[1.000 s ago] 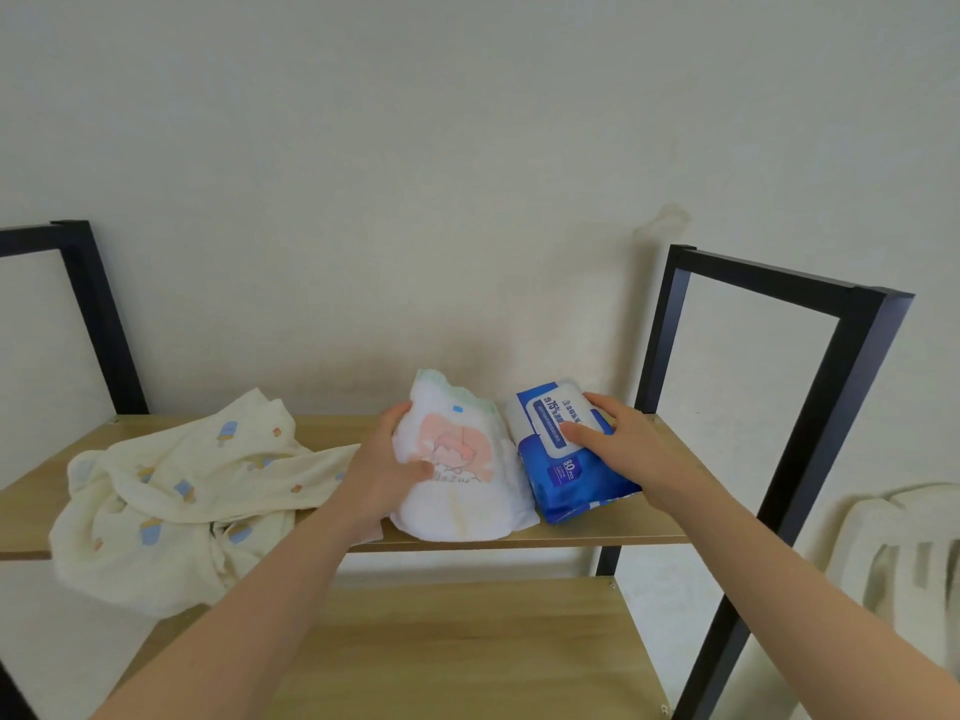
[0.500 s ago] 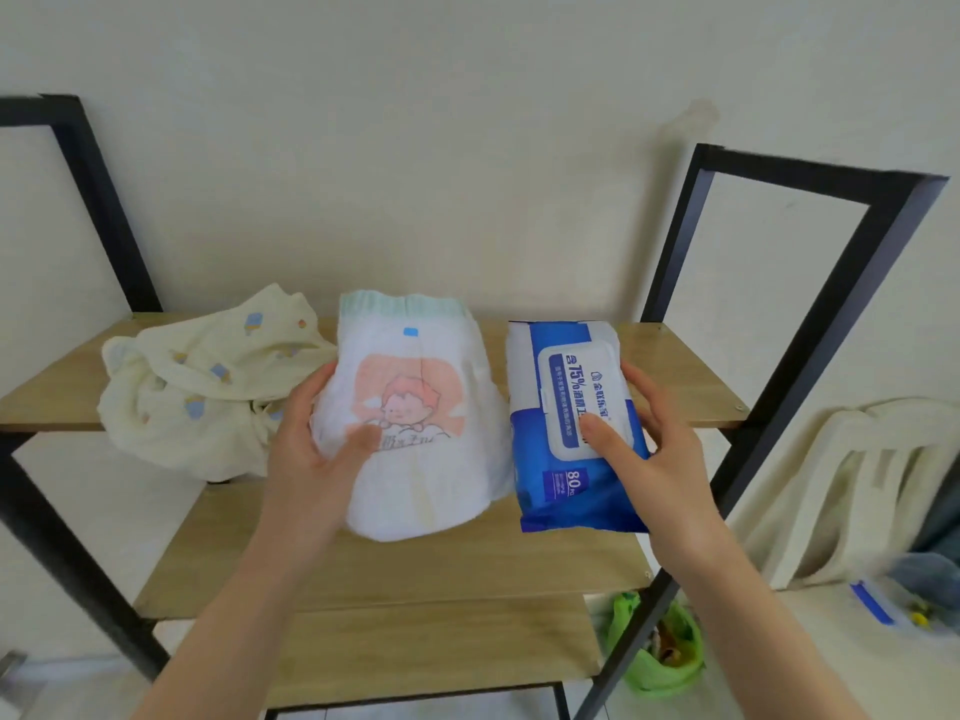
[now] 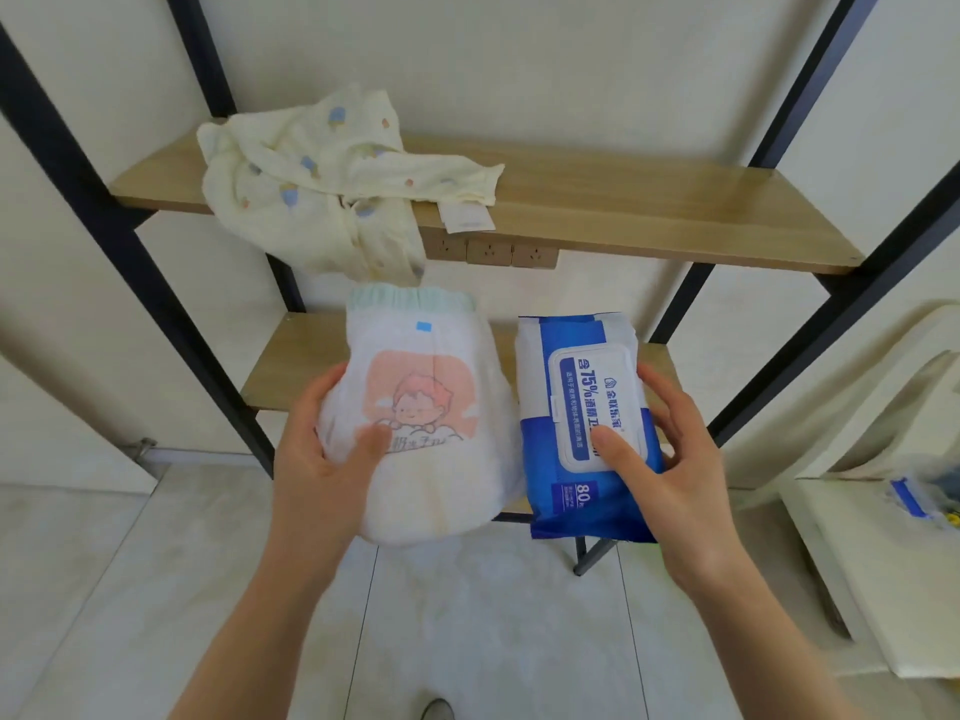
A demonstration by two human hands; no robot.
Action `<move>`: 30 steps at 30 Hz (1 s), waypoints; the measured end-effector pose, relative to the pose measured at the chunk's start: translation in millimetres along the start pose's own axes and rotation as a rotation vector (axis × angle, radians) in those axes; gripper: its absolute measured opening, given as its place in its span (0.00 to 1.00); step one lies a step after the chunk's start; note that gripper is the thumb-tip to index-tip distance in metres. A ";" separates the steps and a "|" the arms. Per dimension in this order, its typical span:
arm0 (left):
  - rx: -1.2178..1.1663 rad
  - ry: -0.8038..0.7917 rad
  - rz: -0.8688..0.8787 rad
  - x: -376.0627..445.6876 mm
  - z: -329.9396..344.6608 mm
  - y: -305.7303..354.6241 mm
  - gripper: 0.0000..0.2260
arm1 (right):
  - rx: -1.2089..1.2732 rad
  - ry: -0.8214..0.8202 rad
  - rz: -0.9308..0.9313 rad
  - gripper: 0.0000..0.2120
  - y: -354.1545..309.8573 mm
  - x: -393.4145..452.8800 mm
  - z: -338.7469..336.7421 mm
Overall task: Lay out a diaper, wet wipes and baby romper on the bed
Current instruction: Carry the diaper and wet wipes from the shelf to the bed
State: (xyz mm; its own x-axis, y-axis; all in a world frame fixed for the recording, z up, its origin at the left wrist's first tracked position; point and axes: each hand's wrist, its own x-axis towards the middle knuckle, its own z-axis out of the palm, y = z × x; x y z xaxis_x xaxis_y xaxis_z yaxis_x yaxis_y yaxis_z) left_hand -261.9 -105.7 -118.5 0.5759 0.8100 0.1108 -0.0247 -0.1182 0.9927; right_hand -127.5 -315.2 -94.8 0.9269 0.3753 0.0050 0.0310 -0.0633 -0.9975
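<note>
My left hand (image 3: 322,454) grips a white diaper (image 3: 431,407) with a pink baby print and a pale green waistband, thumb on its front. My right hand (image 3: 670,459) grips a blue and white pack of wet wipes (image 3: 576,381), thumb on its white lid. Both items are held in the air in front of the shelf unit, side by side. A cream baby romper (image 3: 317,184) with small blue and orange prints lies crumpled on the upper wooden shelf (image 3: 649,210), part of it hanging over the front edge.
The black metal shelf frame (image 3: 156,283) carries a lower wooden shelf (image 3: 296,366) behind the diaper. A row of wall sockets (image 3: 488,252) sits under the upper shelf. A white chair (image 3: 883,459) holding small items stands at the right. Pale floor tiles (image 3: 130,563) lie below.
Both hands have lifted the diaper and wipes off the upper shelf and drawn them toward me and downward. The view has tilted down toward the floor. The romper stays on the shelf.
</note>
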 end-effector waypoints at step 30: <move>0.194 0.588 -0.352 -309.4 -56.6 -57.0 0.23 | -0.162 -0.591 0.208 0.27 94.5 -167.8 -33.4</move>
State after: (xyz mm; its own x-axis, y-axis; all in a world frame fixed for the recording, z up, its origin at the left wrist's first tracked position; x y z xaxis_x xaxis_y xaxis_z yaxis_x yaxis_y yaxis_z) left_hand -484.9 -317.0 -206.6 -0.0149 0.9881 -0.1530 0.2589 0.1516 0.9539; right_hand -267.5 -415.1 -187.5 0.5585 0.7833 -0.2730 -0.0277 -0.3113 -0.9499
